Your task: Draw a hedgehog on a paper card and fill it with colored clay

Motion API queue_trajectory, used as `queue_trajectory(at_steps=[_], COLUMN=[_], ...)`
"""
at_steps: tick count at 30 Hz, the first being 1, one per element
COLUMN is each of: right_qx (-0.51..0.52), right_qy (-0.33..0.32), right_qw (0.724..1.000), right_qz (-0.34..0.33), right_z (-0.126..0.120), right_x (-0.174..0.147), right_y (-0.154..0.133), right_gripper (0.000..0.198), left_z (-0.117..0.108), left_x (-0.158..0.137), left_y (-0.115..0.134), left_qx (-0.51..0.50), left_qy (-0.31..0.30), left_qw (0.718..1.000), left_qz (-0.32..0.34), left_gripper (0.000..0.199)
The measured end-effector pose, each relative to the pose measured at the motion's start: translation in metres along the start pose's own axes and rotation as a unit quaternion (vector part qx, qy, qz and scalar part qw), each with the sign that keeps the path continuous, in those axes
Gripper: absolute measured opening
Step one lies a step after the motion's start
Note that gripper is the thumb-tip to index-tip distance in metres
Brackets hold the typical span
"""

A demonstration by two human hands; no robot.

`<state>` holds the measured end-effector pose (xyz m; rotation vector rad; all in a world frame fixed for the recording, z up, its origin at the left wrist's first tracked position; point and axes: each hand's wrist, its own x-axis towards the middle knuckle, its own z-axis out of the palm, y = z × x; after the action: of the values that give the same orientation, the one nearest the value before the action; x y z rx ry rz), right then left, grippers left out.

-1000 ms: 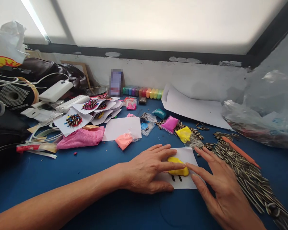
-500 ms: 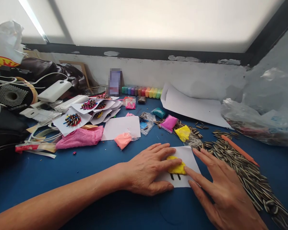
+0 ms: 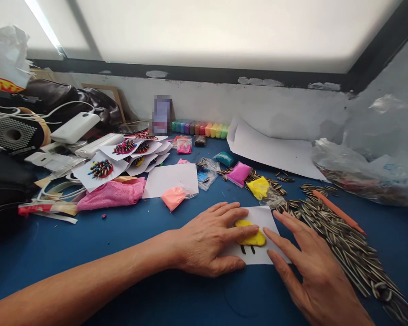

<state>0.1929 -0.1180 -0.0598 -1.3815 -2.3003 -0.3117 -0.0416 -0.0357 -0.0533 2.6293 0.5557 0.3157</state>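
A flattened piece of yellow clay (image 3: pixel 257 238) lies on a small white sheet of paper (image 3: pixel 263 258), with two short black marks just below it. My left hand (image 3: pixel 217 237) rests across the sheet's left part, fingers spread, its index finger lying over the clay. Part of the clay is hidden under those fingers. At the sheet's right edge is my right hand (image 3: pixel 309 258), fingers apart and nothing held; its index fingertip is just beside the clay's right end. Striped sunflower seeds (image 3: pixel 347 244) are heaped beyond the right hand.
An orange stick-like tool (image 3: pixel 338 210) lies on the seeds. Bags of yellow (image 3: pixel 258 187), magenta (image 3: pixel 238 174) and orange clay (image 3: pixel 173 198) lie behind the hands. Leftward are seed-decorated papers (image 3: pixel 102 170) and a pink cloth (image 3: pixel 112 194). Large white sheets (image 3: pixel 275 147) lean at the back.
My right index finger has drawn slightly back from the clay's right edge, and more of that edge shows, looking rounder. The left hand stays in place on the paper.
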Motion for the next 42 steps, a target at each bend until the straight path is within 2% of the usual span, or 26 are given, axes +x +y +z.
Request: queue_trajectory(at_steps=[4,7,23,27,34,38,42], right_qx=[-0.007,-0.017,0.013,-0.005,0.005,0.028,0.016], right_qy=[-0.011,-0.019,-0.011,-0.028,-0.040,-0.028,-0.022], right_qw=[1.000,0.999,1.000,1.000,0.999,0.997,0.998], right_qz=[-0.024,-0.031,0.012,0.005,0.031,0.060,0.052], right_z=[0.0020,0.0027,0.0037,0.0054,0.0063,0.0054,0.0039], right_x=[0.0016,0.0028,0.0070,0.0073,0.0048,0.0046,0.0030], right_y=[-0.0006,-0.0009,-0.0044,-0.0051,-0.0067,-0.0030,-0.0009], right_gripper=[0.033,0.033,0.030,0.034,0.035,0.035,0.033], left_z=[0.0019,0.0023,0.0025,0.0019,0.0023,0.0027,0.0031], left_x=[-0.0008,-0.0006,-0.0008,-0.0007,-0.0005,-0.0010,-0.0016], left_y=[-0.0023,-0.0036,-0.0043,-0.0037,-0.0039,-0.0049,-0.0055], left_qx=[-0.027,-0.039,-0.041,-0.040,-0.044,-0.042,-0.041], left_qy=[0.008,0.010,0.022,0.019,0.021,0.021,0.024], left_qw=[1.000,0.999,0.999,0.999,0.999,0.999,0.999], left_qz=[-0.006,-0.002,0.007,0.002,-0.002,-0.002,0.004], left_gripper=[0.078,0.077,0.072,0.075,0.075,0.076,0.075])
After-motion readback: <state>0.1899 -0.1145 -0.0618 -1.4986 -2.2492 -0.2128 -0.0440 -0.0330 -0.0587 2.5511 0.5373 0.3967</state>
